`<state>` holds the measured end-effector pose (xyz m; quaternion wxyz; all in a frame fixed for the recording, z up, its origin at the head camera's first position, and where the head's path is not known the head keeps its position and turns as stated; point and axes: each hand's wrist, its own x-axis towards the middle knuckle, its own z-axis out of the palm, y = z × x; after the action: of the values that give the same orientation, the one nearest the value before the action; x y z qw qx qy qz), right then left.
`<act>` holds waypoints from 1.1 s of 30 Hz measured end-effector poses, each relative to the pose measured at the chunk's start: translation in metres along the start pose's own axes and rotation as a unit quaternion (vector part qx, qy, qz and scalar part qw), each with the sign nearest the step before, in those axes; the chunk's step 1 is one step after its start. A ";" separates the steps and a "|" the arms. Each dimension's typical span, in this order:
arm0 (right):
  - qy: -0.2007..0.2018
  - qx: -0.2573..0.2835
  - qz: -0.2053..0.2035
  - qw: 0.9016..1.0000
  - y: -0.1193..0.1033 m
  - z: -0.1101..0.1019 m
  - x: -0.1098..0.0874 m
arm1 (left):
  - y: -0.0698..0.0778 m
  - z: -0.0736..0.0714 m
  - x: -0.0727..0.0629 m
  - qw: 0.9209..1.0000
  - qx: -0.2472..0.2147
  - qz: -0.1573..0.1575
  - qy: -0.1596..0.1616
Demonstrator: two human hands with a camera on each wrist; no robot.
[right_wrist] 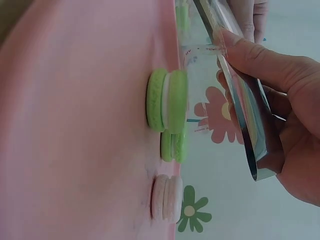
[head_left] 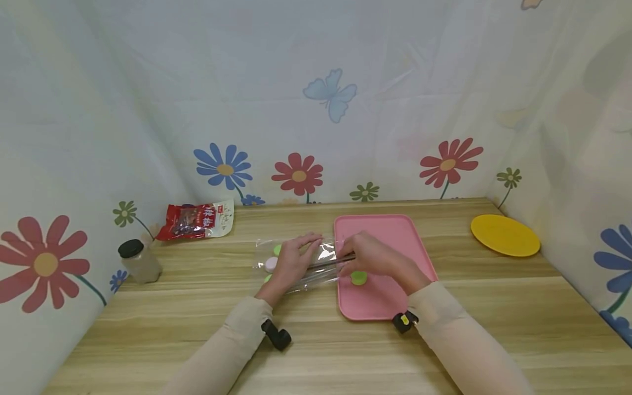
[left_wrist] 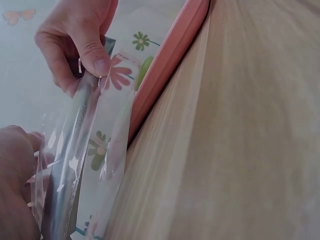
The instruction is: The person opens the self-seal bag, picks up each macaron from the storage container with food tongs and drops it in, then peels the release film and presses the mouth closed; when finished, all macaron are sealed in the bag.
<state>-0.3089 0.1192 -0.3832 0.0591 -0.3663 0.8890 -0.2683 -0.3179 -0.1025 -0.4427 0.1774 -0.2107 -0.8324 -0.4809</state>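
My right hand [head_left: 370,255] pinches metal tongs [right_wrist: 245,110] by their bent end, over the pink tray [head_left: 377,225]. The arms of the tongs run left inside a clear plastic bag [left_wrist: 107,145]. My left hand [head_left: 293,263] grips the bag, some of its fingers showing through the film in the left wrist view. A pink macaron [head_left: 271,264] and two green ones show at the bag's left end. On the tray stand a green macaron [right_wrist: 167,100], another green one [right_wrist: 173,146] and a pink one [right_wrist: 166,199]; my right hand hides some of them in the head view.
At the back left lies a red and white food packet [head_left: 197,220], with a black-lidded jar [head_left: 140,262] in front of it. A yellow plate [head_left: 505,235] lies at the right. Flowered cloth [head_left: 326,153] walls the wooden table [head_left: 316,351] on three sides.
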 end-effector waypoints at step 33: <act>0.032 -0.060 0.004 0.998 0.018 -0.030 -0.035 | -0.003 -0.002 0.001 1.000 0.001 0.014 0.001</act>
<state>-0.3036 0.1668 -0.3699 0.0099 -0.3565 0.9065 -0.2260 -0.3202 -0.1050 -0.4433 0.1853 -0.2214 -0.8295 -0.4781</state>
